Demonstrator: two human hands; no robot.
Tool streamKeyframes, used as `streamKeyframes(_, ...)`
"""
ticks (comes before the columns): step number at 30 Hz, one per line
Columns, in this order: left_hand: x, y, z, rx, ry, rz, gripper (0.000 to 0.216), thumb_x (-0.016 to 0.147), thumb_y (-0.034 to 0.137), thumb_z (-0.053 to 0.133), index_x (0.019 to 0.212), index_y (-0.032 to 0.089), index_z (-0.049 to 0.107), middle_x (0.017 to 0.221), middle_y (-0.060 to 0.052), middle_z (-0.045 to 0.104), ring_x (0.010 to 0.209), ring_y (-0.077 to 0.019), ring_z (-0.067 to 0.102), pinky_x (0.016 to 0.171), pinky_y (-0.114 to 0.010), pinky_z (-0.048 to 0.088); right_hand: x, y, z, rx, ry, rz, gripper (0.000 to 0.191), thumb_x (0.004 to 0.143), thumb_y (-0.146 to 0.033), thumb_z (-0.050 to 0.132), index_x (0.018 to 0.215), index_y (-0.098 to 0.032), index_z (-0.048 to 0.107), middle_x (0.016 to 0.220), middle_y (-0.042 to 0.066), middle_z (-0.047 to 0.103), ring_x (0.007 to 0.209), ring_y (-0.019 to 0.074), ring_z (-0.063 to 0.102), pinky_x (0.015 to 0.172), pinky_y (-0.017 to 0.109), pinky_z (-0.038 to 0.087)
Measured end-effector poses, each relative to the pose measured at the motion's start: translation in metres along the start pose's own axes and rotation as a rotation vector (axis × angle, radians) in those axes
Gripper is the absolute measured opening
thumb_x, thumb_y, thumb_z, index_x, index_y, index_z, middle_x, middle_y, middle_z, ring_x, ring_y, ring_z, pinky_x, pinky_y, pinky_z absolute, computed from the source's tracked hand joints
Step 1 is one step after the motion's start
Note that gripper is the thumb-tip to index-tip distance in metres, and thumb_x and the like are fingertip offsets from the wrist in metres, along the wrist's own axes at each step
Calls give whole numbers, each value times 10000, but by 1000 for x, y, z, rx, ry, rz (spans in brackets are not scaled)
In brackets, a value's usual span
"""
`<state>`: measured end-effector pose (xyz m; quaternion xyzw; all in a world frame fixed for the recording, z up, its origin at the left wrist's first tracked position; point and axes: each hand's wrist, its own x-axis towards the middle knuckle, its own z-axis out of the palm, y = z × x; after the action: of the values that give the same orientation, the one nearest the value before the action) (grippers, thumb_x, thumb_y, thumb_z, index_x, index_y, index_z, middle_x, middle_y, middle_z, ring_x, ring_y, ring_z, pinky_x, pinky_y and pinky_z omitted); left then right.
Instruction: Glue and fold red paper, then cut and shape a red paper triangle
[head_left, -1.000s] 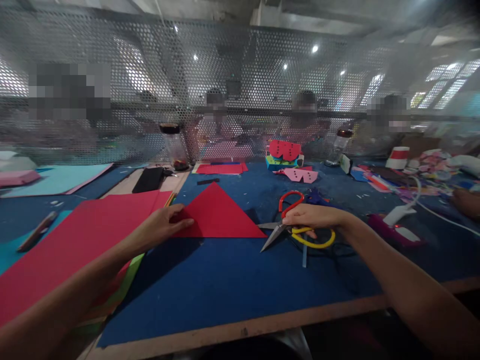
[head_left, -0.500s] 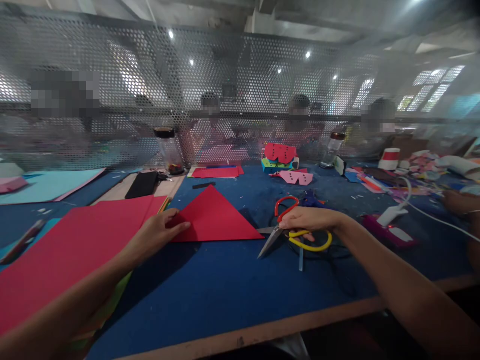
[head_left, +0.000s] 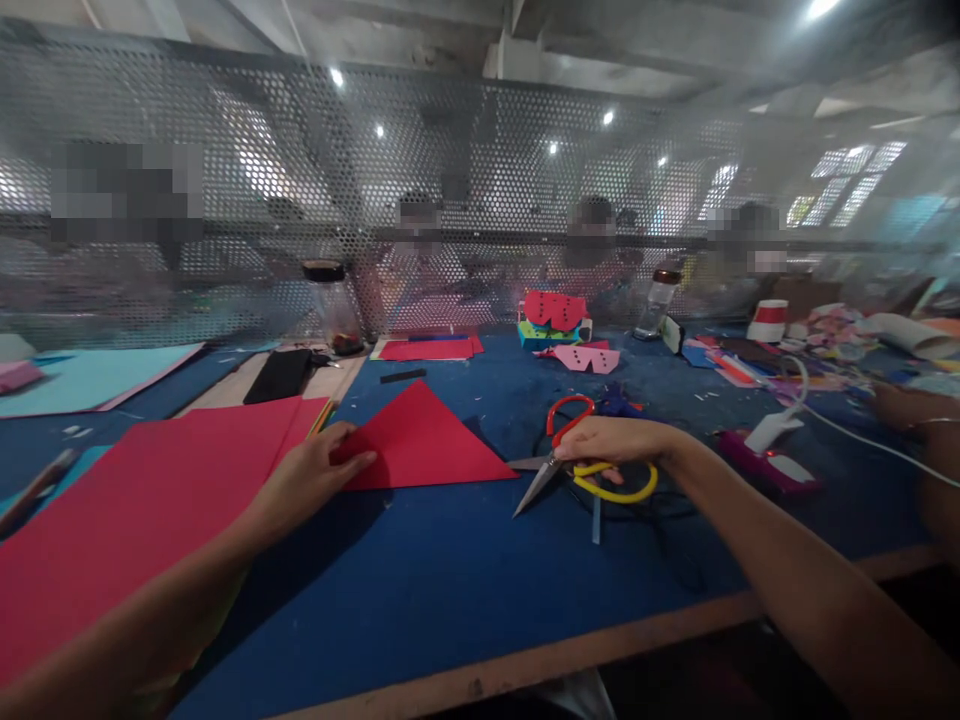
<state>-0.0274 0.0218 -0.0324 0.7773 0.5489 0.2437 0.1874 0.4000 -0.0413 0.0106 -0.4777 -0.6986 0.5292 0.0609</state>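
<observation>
A triangle of red paper (head_left: 427,445) stands out on the blue tabletop in front of me. My left hand (head_left: 330,465) pinches its left corner between thumb and fingers. In my right hand (head_left: 604,445) are scissors (head_left: 616,490) with one red and one yellow handle loop. Their blades are spread apart and point left and down, one tip close to the triangle's right corner; whether it touches the paper I cannot tell. Larger red sheets (head_left: 165,490) lie under and beside my left forearm, with green and yellow edges showing beneath.
Behind stand a jar (head_left: 330,310), a tilted bottle (head_left: 657,305) and red cut-outs with black dots (head_left: 553,310). A black phone (head_left: 277,375) lies left. On the right are a purple power strip (head_left: 780,465), a white cable and another person's arm (head_left: 919,415). A perforated screen (head_left: 480,150) closes the back.
The view has shifted slightly. My left hand keeps its pinch on the triangle, and the scissors stay spread near its right corner, with little visible movement.
</observation>
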Motion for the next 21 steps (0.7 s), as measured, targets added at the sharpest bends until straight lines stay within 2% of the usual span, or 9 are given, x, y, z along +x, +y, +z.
streamKeyframes(3,1,1,1,-46,-19,12,465,832,625,573,1014,199,616,1009,-77,715,937,-305,685,770,-373,502,-1,1,-1,-10,6,1,448,952,-569,529,754,-167,524,571,-56,510,379,41,418,390,179,329)
streamKeyframes(6,1,3,3,-45,19,-1,501,810,647,578,1006,189,626,1024,-92,716,975,-321,682,804,-386,507,-3,1,-3,-25,20,1,454,948,-584,523,777,-164,536,596,-46,531,386,42,425,387,180,316)
streamKeyframes(12,-2,4,4,18,34,-15,547,832,626,562,1132,172,618,1175,-136,695,1083,-345,658,869,-417,510,-3,0,-3,-79,12,-12,497,949,-616,501,755,-161,540,588,-54,496,398,49,464,410,185,353)
streamKeyframes(16,-3,3,5,20,52,-9,549,842,605,573,1183,175,596,1215,-137,683,1134,-354,638,927,-441,491,-2,4,-3,-27,-1,6,473,944,-607,513,749,-176,507,600,-41,527,407,58,475,405,187,356)
streamKeyframes(21,-4,5,1,-37,28,-8,492,854,625,574,1065,183,613,1076,-112,717,1001,-342,682,819,-411,513,-2,7,-4,-52,14,15,473,949,-607,510,767,-171,527,625,-17,587,414,59,479,393,184,334)
